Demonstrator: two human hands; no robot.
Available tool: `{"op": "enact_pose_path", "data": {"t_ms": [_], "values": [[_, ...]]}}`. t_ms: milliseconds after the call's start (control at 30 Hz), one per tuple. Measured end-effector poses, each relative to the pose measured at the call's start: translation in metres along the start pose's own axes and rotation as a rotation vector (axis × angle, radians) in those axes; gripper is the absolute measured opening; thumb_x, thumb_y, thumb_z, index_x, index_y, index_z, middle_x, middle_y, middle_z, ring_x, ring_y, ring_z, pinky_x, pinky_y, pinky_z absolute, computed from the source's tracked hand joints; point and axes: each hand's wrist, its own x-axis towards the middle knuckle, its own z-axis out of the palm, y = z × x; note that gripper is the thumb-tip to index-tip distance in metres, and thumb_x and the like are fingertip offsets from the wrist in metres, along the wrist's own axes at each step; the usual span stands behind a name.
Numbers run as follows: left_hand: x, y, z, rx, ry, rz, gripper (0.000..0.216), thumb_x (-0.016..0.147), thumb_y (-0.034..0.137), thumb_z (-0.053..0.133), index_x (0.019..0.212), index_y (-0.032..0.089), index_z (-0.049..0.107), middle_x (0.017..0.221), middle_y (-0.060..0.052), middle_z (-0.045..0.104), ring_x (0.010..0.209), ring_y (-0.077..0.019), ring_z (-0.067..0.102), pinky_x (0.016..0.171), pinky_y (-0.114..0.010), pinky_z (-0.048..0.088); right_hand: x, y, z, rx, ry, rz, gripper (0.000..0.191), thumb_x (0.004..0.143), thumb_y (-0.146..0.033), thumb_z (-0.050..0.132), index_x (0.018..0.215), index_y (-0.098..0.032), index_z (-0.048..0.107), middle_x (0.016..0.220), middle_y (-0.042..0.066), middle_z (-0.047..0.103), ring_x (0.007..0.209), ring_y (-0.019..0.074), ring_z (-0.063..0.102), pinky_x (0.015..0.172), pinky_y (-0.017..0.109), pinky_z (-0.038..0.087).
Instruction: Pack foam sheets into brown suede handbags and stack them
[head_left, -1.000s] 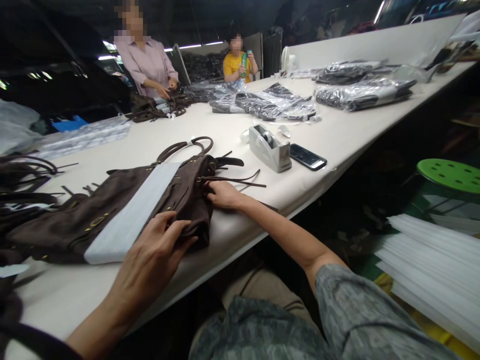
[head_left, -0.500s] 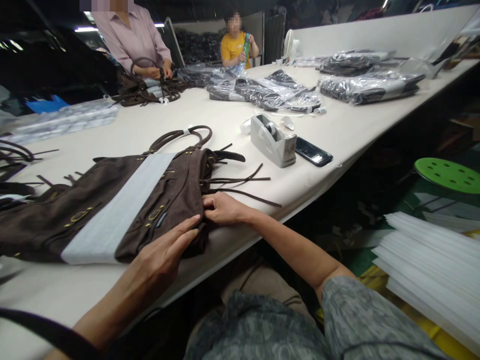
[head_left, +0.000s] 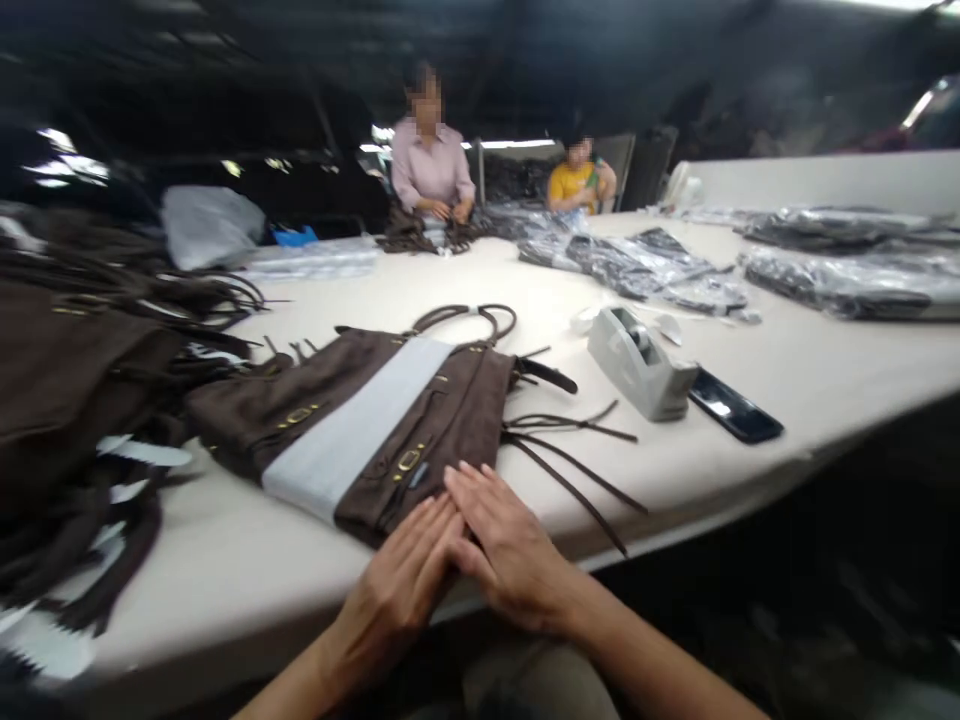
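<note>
A dark brown handbag lies flat on the pale table, with a white wrap band across its middle. Its looped handles stretch out toward the far side, and thin brown straps trail off to the right. My left hand rests flat on the bag's near corner, fingers extended. Beside it, my right hand also lies flat on that corner, its fingertips touching the bag. Neither hand is wrapped around anything. The corner beneath my palms is hidden.
A grey tape dispenser and a dark phone sit right of the bag. More brown bags are piled at left. Plastic-wrapped bags lie farther back. Two people, one in a pink shirt, are across the table.
My right hand has come out from the bag's side edge and now lies flat on top beside my left. The view has swung left, showing the pile of bags.
</note>
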Motion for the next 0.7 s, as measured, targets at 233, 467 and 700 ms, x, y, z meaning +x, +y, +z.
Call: {"op": "enact_pose_path", "data": {"t_ms": [233,467,700], "values": [[0.045,-0.010,0.012,-0.058,-0.033,-0.123,0.022,0.090,0.004,0.043,0.105,0.003,0.059,0.092,-0.015,0.071,0.085,-0.0206,0.070,0.075,-0.030,0.062,-0.006,0.022,-0.003,-0.206,0.191,-0.133,0.074,0.080,-0.013,0.050,0.151,-0.008,0.028,0.150,0.021,0.040,0.144,0.0341,0.033,0.109,0.054,0.044],[0.091,-0.025,0.018,-0.259,-0.142,-0.226,0.014,0.088,0.029,0.061,0.090,0.016,0.064,0.080,-0.005,0.070,0.067,-0.0177,0.068,0.059,-0.026,0.058,0.009,0.064,-0.033,-0.435,0.279,-0.132,0.045,0.074,-0.004,0.043,0.111,-0.021,0.063,0.101,0.008,0.071,0.098,0.0244,0.069,0.099,0.045,0.055],[-0.002,-0.161,-0.060,0.072,-0.242,-0.436,0.044,0.091,0.031,0.056,0.134,0.024,0.056,0.149,-0.011,0.047,0.144,-0.0331,0.034,0.117,-0.061,0.030,-0.020,0.110,-0.058,-0.492,0.301,-0.090,0.064,0.064,-0.002,0.039,0.118,-0.023,0.067,0.118,0.003,0.070,0.111,0.0210,0.068,0.091,0.032,0.060]]}}
